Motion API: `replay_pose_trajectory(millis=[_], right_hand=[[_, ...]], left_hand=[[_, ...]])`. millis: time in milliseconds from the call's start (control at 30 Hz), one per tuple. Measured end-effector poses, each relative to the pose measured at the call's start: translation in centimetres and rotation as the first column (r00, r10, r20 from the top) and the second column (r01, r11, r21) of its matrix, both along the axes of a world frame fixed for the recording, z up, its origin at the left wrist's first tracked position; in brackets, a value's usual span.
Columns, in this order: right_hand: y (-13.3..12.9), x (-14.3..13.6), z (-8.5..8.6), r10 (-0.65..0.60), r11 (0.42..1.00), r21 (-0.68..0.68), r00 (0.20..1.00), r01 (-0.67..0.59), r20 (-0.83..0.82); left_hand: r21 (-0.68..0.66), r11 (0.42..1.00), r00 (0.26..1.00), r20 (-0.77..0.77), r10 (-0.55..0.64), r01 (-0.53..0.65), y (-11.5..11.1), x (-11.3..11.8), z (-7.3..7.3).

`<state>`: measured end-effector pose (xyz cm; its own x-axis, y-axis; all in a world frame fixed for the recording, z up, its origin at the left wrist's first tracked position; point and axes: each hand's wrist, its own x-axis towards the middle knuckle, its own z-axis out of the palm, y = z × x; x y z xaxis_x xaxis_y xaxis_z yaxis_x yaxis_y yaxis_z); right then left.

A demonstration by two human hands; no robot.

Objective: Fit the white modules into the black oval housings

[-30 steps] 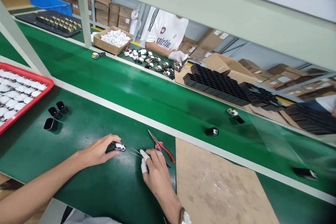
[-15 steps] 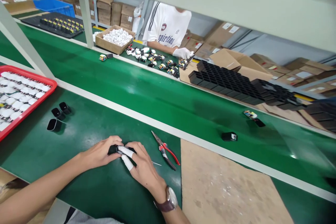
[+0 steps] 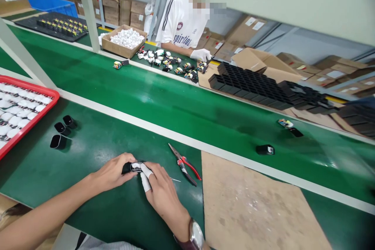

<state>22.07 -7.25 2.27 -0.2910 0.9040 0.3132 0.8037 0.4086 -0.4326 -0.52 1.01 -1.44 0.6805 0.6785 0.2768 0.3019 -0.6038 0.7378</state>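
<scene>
My left hand [image 3: 117, 170] is closed around a small black plastic housing [image 3: 126, 168], held just above the green worktop or resting on it; I cannot tell which. A white part with fine markings [image 3: 136, 166] shows in the housing's end, which faces right. My right hand [image 3: 164, 191] wears white finger cots, and its covered fingertips press on that end from the right. Its other fingers curl behind the housing, partly hidden. Pliers with red and black handles [image 3: 185, 164] lie right of my right hand. A thin metal rod [image 3: 175, 180] pokes out beside that hand.
Three black housings [image 3: 58, 141] stand at left by a red tray [image 3: 43, 111] of white-covered parts. A brown board [image 3: 243, 203] lies at right. Beyond the white rail, a green belt [image 3: 175, 113] carries parts. Across it, a co-worker's gloved hand [image 3: 201, 54] handles boards.
My right fingertips have drawn back slightly to the right, uncovering more of the white part in the housing. Parts on the belt have shifted right. My left hand keeps its grip.
</scene>
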Motion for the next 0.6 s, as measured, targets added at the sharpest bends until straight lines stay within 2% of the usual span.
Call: replay_pose_trajectory(millis=[67, 167, 300, 433, 500, 600], right_hand=[[0.2, 0.6, 0.2, -0.023, 0.999, -0.028, 0.996, 0.02, -0.091], [0.1, 2.2, 0.3, -0.087, 0.995, 0.033, 0.987, 0.092, -0.137], [-1.2, 4.3, -0.6, -0.101, 0.993, 0.073, 0.993, 0.097, 0.057], [-2.0, 5.4, -2.3, -0.11, 0.993, 0.058, 0.976, 0.101, 0.186], [-1.7, 5.6, -3.0, -0.173, 0.982, 0.11, 0.955, 0.151, 0.24], [-0.9, 5.8, -3.7, -0.317, 0.945, 0.197, 0.884, 0.262, 0.343]], left_hand=[[0.023, 1.0, 1.0, -0.01, -0.004, 0.004, 0.2, -0.2, 0.2], [0.109, 0.993, 0.999, -0.019, -0.038, 0.04, 0.5, -0.5, 0.8], [0.262, 0.957, 0.992, -0.017, -0.125, 0.125, 0.2, -0.3, 1.9], [0.284, 0.951, 0.992, 0.016, -0.129, 0.119, 0.4, 0.7, 1.8], [0.296, 0.952, 0.997, 0.012, -0.078, 0.071, 2.1, 1.2, 1.6], [0.311, 0.948, 0.997, -0.028, 0.074, -0.062, 7.8, 2.1, 2.2]])
